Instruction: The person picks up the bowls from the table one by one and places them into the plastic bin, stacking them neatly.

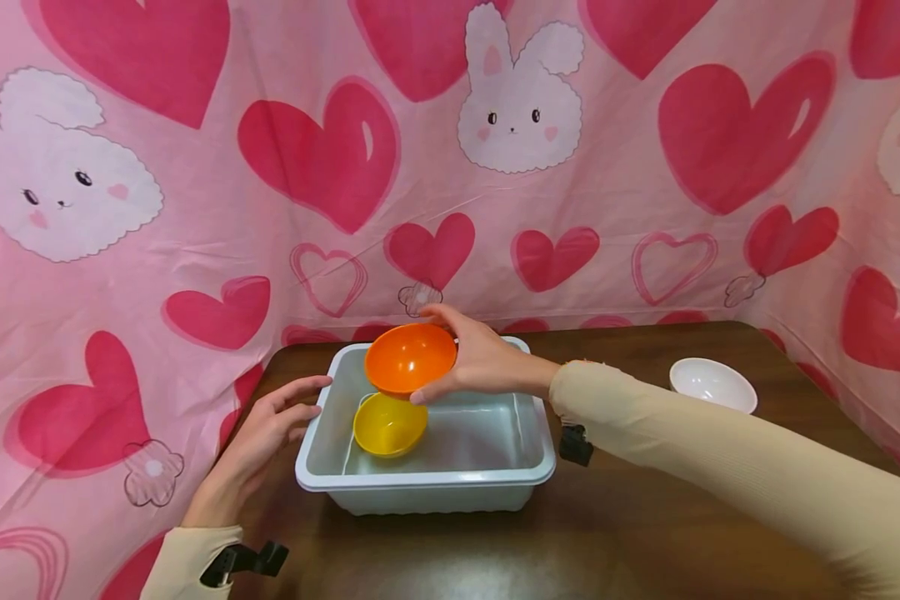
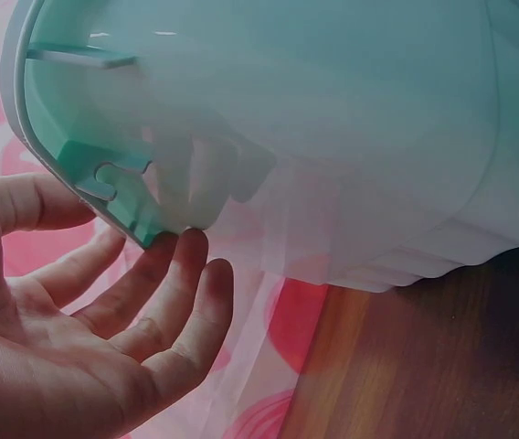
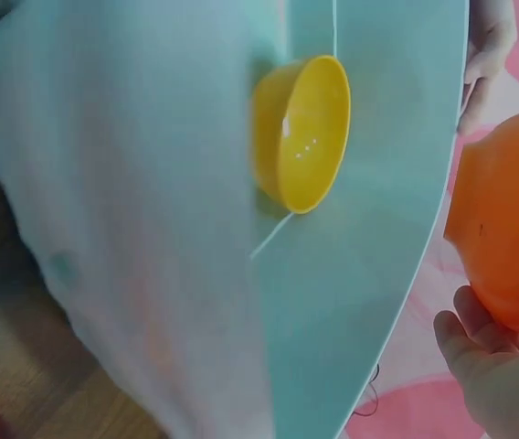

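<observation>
A pale blue-grey plastic tub (image 1: 322, 479) (image 2: 333, 137) (image 3: 150, 229) sits on the brown table (image 1: 645, 533). A yellow bowl (image 1: 388, 425) (image 3: 301, 133) lies inside it, near its left wall. My right hand (image 1: 480, 358) (image 3: 488, 366) grips an orange bowl (image 1: 410, 358) (image 3: 506, 229) by its rim and holds it tilted just above the yellow one, over the tub's far left part. My left hand (image 1: 273, 417) (image 2: 104, 311) is open, its straight fingers (image 2: 186, 274) at the tub's left rim.
A white bowl (image 1: 712, 385) stands on the table at the right, apart from the tub. A pink cloth (image 1: 195, 208) with hearts and rabbits hangs close behind and on both sides of the table.
</observation>
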`<state>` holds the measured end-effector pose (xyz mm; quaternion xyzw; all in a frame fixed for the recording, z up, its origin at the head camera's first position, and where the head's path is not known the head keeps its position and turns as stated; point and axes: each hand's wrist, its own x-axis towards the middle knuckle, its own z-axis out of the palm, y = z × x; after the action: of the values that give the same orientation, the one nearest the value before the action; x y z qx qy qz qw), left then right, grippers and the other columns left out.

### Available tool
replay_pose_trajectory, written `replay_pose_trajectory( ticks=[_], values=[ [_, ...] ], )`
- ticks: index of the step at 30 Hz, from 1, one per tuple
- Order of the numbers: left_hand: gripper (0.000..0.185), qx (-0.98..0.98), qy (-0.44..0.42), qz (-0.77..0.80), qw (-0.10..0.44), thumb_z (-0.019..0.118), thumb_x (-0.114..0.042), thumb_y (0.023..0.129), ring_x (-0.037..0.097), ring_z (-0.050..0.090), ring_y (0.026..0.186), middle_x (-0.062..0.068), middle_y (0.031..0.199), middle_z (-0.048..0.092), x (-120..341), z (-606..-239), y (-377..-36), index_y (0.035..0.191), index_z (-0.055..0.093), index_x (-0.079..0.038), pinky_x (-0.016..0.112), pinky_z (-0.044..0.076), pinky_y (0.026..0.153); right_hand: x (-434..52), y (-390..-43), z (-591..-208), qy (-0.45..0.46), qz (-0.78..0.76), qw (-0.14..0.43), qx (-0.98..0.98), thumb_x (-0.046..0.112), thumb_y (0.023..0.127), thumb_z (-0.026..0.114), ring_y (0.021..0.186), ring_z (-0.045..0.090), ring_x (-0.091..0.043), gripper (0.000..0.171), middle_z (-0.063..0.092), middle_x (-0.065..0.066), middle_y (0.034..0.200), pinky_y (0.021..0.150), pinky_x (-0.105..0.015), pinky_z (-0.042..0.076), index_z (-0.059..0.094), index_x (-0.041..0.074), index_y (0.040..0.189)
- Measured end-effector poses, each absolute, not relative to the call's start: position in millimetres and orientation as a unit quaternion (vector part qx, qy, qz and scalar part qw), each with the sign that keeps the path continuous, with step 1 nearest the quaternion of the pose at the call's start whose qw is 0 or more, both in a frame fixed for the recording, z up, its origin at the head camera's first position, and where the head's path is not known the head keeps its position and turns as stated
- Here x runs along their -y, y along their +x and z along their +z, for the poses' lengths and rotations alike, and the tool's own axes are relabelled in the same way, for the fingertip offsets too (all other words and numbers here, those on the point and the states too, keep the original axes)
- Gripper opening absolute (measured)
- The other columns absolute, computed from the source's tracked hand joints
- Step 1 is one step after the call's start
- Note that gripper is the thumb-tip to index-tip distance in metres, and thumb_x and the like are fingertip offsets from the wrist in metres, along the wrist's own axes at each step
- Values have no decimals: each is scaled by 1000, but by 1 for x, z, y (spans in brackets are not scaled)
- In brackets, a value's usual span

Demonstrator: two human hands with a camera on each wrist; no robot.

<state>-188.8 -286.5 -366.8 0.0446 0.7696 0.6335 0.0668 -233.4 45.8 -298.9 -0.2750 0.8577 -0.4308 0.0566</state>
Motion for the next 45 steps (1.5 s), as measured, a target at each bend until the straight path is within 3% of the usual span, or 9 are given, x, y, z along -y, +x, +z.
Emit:
replay_pose_trajectory(
  ticks=[19,29,45],
  values=[
    [50,-770,53,633,67,57,-10,106,19,70,112,22,148,52,288,-369,-189,154,49,1,33,59,92,-13,-252,-308,-297,-437,87,-845,41,71,94,123,54,-15,98,57,4,142,100,-37,53,43,23,153],
    [51,-770,51,632,68,58,-11,105,19,68,116,24,151,51,288,-367,-189,154,49,1,33,58,93,-5,-256,-319,-278,-426,118,-853,41,71,94,132,50,-18,104,49,2,152,108,-44,49,39,23,158],
    [50,-771,58,630,71,58,-11,105,21,69,116,22,148,53,289,-367,-189,152,49,3,34,58,94,9,-255,-331,-254,-418,159,-858,44,68,95,126,54,-18,107,55,1,145,108,-47,49,40,23,158]
  ],
)
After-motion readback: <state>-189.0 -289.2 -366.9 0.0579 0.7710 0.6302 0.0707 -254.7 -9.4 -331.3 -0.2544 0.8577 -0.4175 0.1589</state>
